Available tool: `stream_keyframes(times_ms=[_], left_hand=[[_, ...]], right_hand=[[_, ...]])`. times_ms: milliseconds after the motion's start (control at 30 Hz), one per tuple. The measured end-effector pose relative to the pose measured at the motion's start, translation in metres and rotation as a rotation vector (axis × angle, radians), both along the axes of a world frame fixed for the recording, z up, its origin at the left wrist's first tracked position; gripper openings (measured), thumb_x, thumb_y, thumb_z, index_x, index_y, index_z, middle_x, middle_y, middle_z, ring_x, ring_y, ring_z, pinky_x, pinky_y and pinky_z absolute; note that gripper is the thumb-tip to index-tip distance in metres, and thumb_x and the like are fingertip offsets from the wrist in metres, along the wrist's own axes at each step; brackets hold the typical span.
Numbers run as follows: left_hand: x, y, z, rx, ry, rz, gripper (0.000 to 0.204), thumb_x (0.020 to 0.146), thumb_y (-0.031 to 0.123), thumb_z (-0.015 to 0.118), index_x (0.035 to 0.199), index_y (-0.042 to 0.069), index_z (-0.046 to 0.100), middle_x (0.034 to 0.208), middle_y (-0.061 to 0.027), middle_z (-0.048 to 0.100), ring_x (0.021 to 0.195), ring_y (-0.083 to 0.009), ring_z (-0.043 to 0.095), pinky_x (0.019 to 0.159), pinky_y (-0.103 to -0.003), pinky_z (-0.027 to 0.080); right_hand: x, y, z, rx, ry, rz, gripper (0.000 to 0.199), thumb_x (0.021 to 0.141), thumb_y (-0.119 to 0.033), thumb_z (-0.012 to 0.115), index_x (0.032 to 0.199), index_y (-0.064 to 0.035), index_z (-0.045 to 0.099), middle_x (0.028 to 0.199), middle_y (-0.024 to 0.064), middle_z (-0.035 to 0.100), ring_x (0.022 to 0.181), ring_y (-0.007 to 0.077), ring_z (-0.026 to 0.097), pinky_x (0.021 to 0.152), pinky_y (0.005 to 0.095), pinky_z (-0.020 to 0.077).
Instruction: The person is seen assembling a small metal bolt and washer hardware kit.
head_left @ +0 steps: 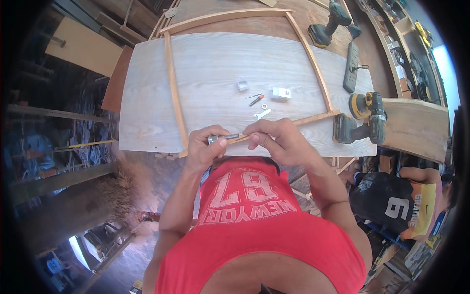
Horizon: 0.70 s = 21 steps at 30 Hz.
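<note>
Holding a small metal tool [223, 138], your left hand [208, 149] curls tightly around its silvery handle at the near edge of the pale wooden panel [215, 73]. The tool's dark shaft points right, toward your right hand [279, 142]. That hand is nearly closed, thumb and fingers pinched on the near rail of a thin wooden frame [303, 120], right where the shaft's tip meets it. The frame lies flat on the panel, its left rail [174, 88] running far from your left hand.

Just beyond your hands, small parts lie loose on the panel: a little flat wrench [262, 114], a washer [264, 106], a red-handled bit [255, 100], a small white box [281, 93] and a smaller white piece [243, 85]. You cannot tell what the box contains.

To the right, a yellow-and-black cordless drill [364, 120] rests at the panel's edge. Another drill [330, 24] lies at the far right.
</note>
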State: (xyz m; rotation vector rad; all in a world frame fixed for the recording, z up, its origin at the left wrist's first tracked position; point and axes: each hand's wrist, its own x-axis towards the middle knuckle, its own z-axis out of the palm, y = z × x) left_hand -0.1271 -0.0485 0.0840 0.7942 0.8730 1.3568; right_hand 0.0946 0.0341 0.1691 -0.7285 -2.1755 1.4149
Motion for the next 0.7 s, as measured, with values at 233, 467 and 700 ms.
stream_keyframes(times_ms=[233, 467, 700], left_hand=[[0.001, -0.001, 0.004, -0.005, -0.029, 0.022, 0.014, 0.089, 0.01, 0.069, 0.097, -0.001, 0.068, 0.07, -0.0047, 0.052, 0.053, -0.0105, 0.048, 0.046, -0.026, 0.039], [0.005, 0.0, 0.007, 0.058, -0.131, 0.003, 0.016, 0.089, 0.013, 0.071, 0.096, -0.001, 0.068, 0.07, -0.0035, 0.049, 0.053, -0.0095, 0.046, 0.046, -0.026, 0.037], [0.003, -0.002, 0.01, 0.072, -0.059, -0.01, 0.015, 0.088, 0.011, 0.071, 0.096, -0.001, 0.068, 0.071, -0.0041, 0.051, 0.053, -0.011, 0.049, 0.046, -0.026, 0.037]], right_hand=[[-0.001, -0.019, -0.009, -0.067, 0.195, -0.214, 0.016, 0.1, -0.01, 0.056, 0.107, 0.0027, 0.064, 0.08, 0.0118, 0.072, 0.078, 0.018, 0.072, 0.071, 0.0294, 0.0554], [-0.005, -0.026, -0.012, -0.074, 0.314, -0.292, 0.012, 0.099, -0.007, 0.057, 0.102, 0.0022, 0.065, 0.079, 0.0105, 0.071, 0.075, 0.0153, 0.07, 0.069, 0.0276, 0.0555], [-0.008, -0.028, -0.01, -0.063, 0.275, -0.267, 0.011, 0.099, -0.005, 0.057, 0.101, 0.0017, 0.065, 0.078, 0.01, 0.071, 0.074, 0.0162, 0.07, 0.067, 0.0269, 0.0549]])
